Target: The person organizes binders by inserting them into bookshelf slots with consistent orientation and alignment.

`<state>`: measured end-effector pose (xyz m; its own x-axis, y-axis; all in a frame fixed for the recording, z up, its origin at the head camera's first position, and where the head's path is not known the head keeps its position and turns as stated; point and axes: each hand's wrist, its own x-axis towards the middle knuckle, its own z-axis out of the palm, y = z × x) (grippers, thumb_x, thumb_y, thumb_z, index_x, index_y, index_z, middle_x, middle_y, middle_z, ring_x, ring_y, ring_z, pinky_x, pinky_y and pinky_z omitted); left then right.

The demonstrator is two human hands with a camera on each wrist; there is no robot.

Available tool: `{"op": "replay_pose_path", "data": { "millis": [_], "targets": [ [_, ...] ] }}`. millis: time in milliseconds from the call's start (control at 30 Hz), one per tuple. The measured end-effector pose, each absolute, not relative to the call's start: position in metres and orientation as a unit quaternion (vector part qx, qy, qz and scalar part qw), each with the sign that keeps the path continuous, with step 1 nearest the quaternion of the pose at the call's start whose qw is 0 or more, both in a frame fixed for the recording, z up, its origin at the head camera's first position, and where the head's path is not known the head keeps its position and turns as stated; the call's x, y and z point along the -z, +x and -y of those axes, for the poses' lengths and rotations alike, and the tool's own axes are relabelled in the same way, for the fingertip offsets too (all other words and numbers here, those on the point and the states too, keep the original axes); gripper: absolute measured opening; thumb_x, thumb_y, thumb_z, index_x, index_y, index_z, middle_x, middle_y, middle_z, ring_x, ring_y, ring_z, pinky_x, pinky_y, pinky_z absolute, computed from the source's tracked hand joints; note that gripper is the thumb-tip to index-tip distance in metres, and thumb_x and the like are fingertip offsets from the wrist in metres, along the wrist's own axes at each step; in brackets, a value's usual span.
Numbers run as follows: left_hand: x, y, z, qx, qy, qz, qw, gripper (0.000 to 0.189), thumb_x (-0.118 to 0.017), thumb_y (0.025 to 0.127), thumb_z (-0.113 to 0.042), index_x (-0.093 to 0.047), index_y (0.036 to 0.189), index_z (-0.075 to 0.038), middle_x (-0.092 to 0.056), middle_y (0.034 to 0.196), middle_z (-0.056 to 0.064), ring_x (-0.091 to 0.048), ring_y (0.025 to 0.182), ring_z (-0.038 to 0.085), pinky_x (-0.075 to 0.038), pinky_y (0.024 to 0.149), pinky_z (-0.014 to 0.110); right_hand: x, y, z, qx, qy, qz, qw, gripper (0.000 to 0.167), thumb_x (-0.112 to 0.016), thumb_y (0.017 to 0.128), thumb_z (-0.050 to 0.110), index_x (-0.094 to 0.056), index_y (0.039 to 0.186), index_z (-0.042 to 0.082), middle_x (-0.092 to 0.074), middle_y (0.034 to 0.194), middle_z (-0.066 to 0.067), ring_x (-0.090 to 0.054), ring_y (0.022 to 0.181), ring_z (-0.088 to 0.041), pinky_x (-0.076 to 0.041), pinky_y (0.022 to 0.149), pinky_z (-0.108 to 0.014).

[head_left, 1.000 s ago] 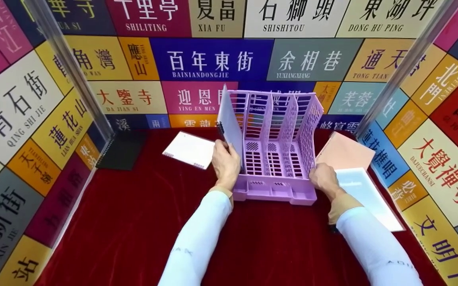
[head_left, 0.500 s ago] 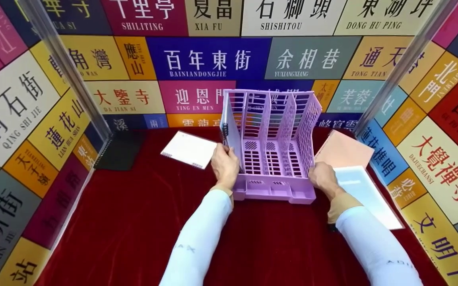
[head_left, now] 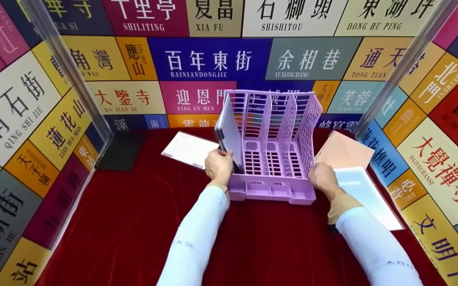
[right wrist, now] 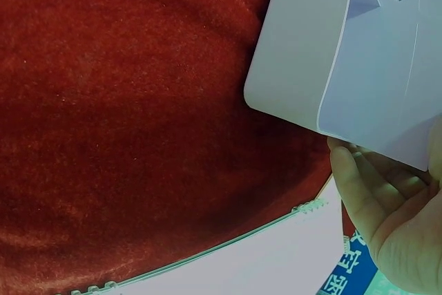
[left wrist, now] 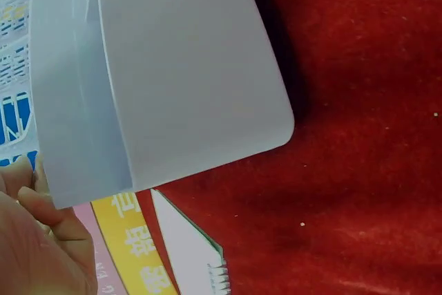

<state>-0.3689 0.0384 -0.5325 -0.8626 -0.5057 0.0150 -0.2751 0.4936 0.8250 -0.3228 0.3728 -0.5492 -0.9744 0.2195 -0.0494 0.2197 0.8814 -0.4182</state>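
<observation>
The spiral notebook (head_left: 232, 135) stands on edge in the leftmost slot of the purple file rack (head_left: 278, 188), left of the frame's center. Its dark spiral edge faces the bottom of the frame and slants steeply from upper left to lower right; its pale flat side faces right. I cannot tell which way its long axis runs. The rack sits upright, its low front lip toward the bottom of the frame and its dividers running up and away.

The left hand (head_left: 218, 167) is bent at the wrist, fingers grasping the lower part of the spiral edge; whether they also touch the rack wall I cannot tell. Its forearm rises from lower center, leaning right. The right hand (head_left: 323, 177) grips the rack's right side near the front, its forearm coming from the lower right corner.

On the red-covered table (head_left: 145, 222), a white notebook (head_left: 190, 149) lies just left of the left hand, a black notebook (head_left: 120, 151) farther left, and a peach notebook (head_left: 346, 149) right of the rack.
</observation>
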Motion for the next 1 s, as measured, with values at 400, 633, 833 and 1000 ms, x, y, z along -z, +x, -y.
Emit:
{"op": "replay_pose_path", "data": {
  "millis": [400, 633, 833, 1000],
  "targets": [
    [0.538, -0.370, -0.024, 0.478, 0.165, 0.855, 0.115, 0.023, -0.073, 0.066, -0.038, -0.059, 0.071, -0.020, -0.059, 0.068, -0.006, -0.055, 0.066, 0.016, -0.042, 0.061, 0.031, 0.548, -0.321, -0.371, 0.204, 0.098, -0.974, -0.010, 0.025, -0.040, 0.085, 0.020, -0.056, 0.078, 0.003, -0.059, 0.080, -0.018, -0.056, 0.076, -0.033, -0.045, 0.066, -0.046],
    [0.534, -0.371, -0.018, 0.467, 0.089, 0.876, 0.080, 0.015, -0.070, 0.068, -0.027, -0.060, 0.076, -0.018, -0.058, 0.071, -0.006, -0.054, 0.065, 0.014, -0.043, 0.063, 0.027, 0.546, -0.321, -0.371, 0.205, 0.096, -0.974, -0.011, 0.024, -0.041, 0.084, 0.020, -0.057, 0.078, 0.002, -0.059, 0.082, -0.019, -0.056, 0.076, -0.033, -0.045, 0.066, -0.045],
    [0.534, -0.373, -0.009, 0.434, 0.049, 0.895, 0.091, 0.011, -0.065, 0.068, -0.022, -0.060, 0.077, -0.018, -0.058, 0.070, -0.006, -0.054, 0.065, 0.014, -0.043, 0.062, 0.027, 0.546, -0.320, -0.371, 0.207, 0.097, -0.974, -0.006, 0.024, -0.041, 0.084, 0.018, -0.057, 0.078, 0.002, -0.059, 0.081, -0.019, -0.055, 0.074, -0.032, -0.045, 0.065, -0.044],
    [0.536, -0.374, 0.006, 0.387, 0.028, 0.914, 0.118, 0.005, -0.058, 0.074, -0.025, -0.060, 0.077, -0.021, -0.057, 0.070, -0.008, -0.054, 0.067, 0.013, -0.043, 0.064, 0.028, 0.545, -0.320, -0.369, 0.221, 0.105, -0.970, 0.010, 0.026, -0.040, 0.085, 0.019, -0.058, 0.084, 0.001, -0.060, 0.084, -0.018, -0.055, 0.075, -0.031, -0.045, 0.066, -0.043]
  ]
}}
